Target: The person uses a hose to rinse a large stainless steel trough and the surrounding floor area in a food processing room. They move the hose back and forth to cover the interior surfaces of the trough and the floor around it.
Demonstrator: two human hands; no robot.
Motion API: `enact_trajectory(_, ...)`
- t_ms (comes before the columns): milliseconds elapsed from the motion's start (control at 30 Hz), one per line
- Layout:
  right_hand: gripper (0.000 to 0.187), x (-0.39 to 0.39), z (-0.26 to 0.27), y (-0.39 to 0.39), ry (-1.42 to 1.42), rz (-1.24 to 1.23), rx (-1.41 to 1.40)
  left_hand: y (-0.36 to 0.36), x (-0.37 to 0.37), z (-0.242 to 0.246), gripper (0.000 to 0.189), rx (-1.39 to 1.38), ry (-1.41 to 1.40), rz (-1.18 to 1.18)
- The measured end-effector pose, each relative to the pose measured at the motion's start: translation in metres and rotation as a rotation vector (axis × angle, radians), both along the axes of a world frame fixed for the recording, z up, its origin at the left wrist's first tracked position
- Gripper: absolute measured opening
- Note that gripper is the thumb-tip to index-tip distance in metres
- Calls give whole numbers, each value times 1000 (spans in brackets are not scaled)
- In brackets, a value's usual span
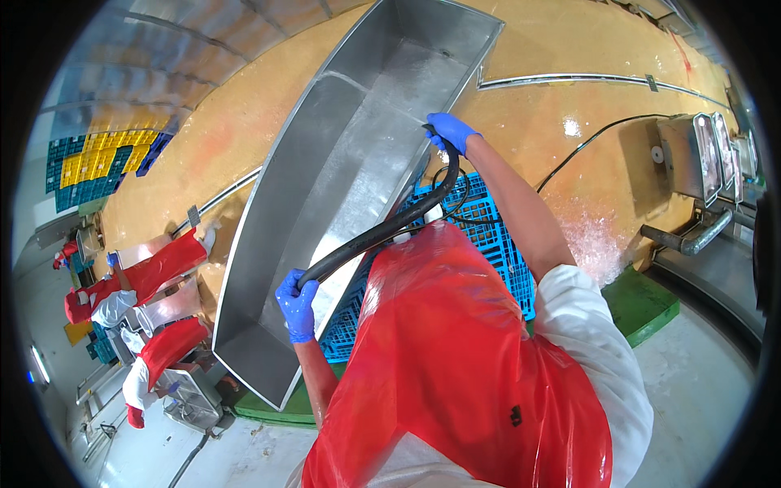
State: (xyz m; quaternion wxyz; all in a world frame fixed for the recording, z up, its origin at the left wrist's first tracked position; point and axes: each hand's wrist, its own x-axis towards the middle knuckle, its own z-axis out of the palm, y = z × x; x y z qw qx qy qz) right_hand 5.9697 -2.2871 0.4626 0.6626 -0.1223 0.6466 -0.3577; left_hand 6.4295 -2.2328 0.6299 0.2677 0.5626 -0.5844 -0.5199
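My left hand, in a blue glove, is closed around the lower-left end of a thick black hose. The hose arches across in front of my red apron to my right hand, also blue-gloved, which grips it near its other visible end. Beneath and beyond the hose lies a long, deep stainless steel trough. My right hand is at the trough's near rim; my left is over its near side, lower down. A thinner black cable or hose loops below my right hand.
Blue plastic pallets and green platforms lie around my feet. A thin black line crosses the wet floor to metal carts at right. Several people in red aprons work at left, near stacked yellow and green crates.
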Motion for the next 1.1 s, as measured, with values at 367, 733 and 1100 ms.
enact_trajectory(367, 30, -25, 2, 1, 74, -284, -110, -11, -11, 5, 9, -43, -1, -51)
enact_trajectory(733, 34, 7, -5, 9, 86, -72, -79, -18, 15, -9, 8, -34, 71, -75)
enact_trajectory(1100, 30, 3, -6, 41, 103, -397, -92, -16, 18, -8, 10, -20, 19, -110)
